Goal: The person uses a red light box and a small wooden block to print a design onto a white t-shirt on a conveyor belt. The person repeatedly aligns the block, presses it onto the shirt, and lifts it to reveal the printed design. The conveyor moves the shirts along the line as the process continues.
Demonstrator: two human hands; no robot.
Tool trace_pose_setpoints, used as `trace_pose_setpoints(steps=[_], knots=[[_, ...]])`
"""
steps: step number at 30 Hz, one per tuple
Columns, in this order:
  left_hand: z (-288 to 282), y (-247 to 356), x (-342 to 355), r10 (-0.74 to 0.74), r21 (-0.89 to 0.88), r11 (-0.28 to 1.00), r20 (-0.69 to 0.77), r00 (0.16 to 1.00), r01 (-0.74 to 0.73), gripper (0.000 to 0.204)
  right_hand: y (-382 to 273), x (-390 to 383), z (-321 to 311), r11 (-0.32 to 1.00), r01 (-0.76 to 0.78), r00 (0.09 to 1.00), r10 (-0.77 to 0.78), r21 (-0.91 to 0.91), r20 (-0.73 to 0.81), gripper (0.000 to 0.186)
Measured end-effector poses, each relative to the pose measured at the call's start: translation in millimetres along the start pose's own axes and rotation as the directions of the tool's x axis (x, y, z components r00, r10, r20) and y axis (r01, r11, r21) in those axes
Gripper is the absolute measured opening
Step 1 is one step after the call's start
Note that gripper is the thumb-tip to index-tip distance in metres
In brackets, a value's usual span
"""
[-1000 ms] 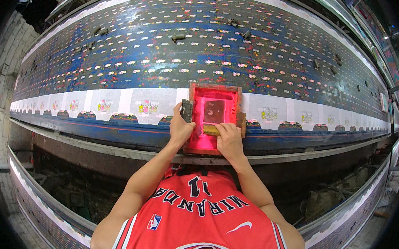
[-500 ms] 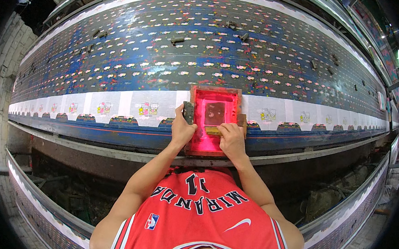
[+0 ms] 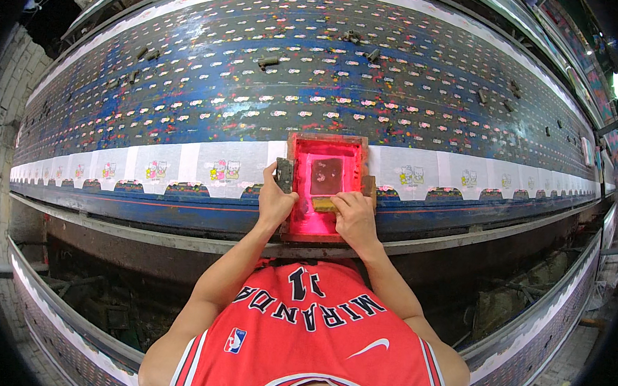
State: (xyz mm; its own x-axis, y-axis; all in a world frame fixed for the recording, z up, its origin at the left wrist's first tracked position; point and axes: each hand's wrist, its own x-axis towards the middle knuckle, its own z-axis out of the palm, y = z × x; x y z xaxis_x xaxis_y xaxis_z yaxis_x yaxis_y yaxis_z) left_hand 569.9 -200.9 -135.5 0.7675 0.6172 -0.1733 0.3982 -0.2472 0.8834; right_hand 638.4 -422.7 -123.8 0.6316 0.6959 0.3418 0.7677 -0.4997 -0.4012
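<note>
A wooden-rimmed printing screen (image 3: 362, 154) lies over the near edge of the long table, its inside bright pink with ink around a darker rectangle. My left hand (image 3: 277, 205) is closed around a dark block-shaped handle (image 3: 284, 170) on the frame's left side. Inside the frame, my right hand (image 3: 355, 216) pinches a yellowish squeegee (image 3: 324, 205), which rests across the pink mesh just below the dark rectangle. Another brown block (image 3: 370, 185) sits on the frame's right side, beside my right hand.
White cloth pieces (image 3: 201, 162) with small cartoon prints run along the table's near side, left and right of the screen. The blue-black tabletop (image 3: 208, 109) carries rows of little ink marks and several dark clips (image 3: 267, 62). A metal rail (image 3: 447, 247) borders the near edge.
The whole view has shifted slightly, so everything sits a little further left. Both hands keep their grips, and the squeegee stays at nearly the same place in the screen.
</note>
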Motion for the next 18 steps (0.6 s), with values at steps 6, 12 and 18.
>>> trace_pose_setpoints(steps=[6,12,18], knots=[[-1.5,-7.2,4.4,0.013,-0.045,0.999,0.033,0.999,-0.012,0.091,1.0,2.3,1.6,1.000,0.017,1.000,-0.017,0.001,-0.007,0.033],[0.3,-16.6,7.4,0.001,-0.035,0.999,0.036,0.999,0.000,0.089,-6.0,-6.5,-9.5,0.997,0.067,0.998,-0.067,0.031,0.002,0.033],[1.1,-17.6,7.0,0.031,-0.033,0.999,0.033,0.999,-0.030,0.086,0.6,1.5,6.9,0.989,0.115,0.993,-0.117,-0.095,-0.018,0.031]])
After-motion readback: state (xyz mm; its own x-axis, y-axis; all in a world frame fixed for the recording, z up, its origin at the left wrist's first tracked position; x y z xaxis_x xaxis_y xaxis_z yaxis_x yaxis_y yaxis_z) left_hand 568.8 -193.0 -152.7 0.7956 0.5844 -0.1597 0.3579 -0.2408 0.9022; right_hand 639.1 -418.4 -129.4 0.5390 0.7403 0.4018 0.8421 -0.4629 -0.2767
